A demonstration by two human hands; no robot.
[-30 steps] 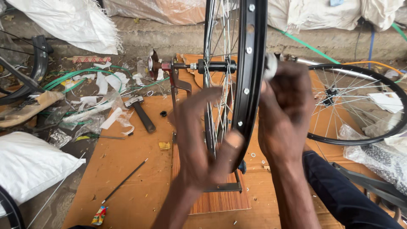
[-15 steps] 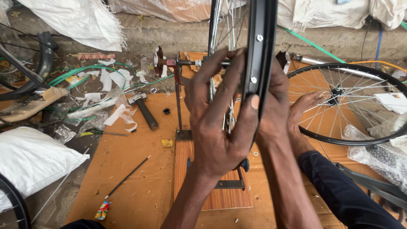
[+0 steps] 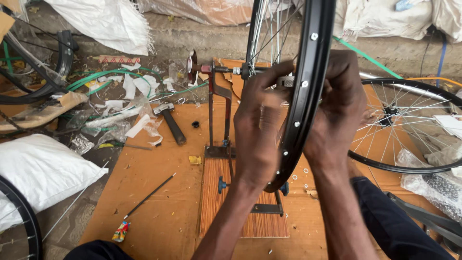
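Two hands on one wheel, seen from the head camera looking straight down. The black rim (image 3: pixel 308 91) stands upright on edge in a truing stand (image 3: pixel 219 120), a rusty red-brown steel frame bolted to a strip of striped wood-grain board (image 3: pixel 240 212). The rim is glossy black metal with a row of small silver eyelets along its inner face, and thin silver spokes fan up from it toward the hub axle at the top of the stand.

The left hand (image 3: pixel 260 130) sits on the near-left side of the rim, fingers curled up toward the hub end and pinched around something small and metal there; what exactly it grips I can't tell, the fingers cover it. The right hand (image 3: pixel 334 115) is on the other side of the rim, fingers bunched up against it at the same height, closed, but whether it's clamping the rim or a spoke is hidden behind the rim.

Around that: a flat sheet of orange-brown board (image 3: pixel 159 192) covers the floor, dusty and flecked with chips. A hammer (image 3: pixel 168 123) with a dark handle lies on it left of the stand, near crumpled clear plastic and white paper scraps. A thin black spoke (image 3: pixel 149 196) lies loose nearer the camera. A second wheel (image 3: pixel 409 125), black rim and silver spokes, lies flat to the right. White woven sacks (image 3: pixel 38 168) sit at the left.
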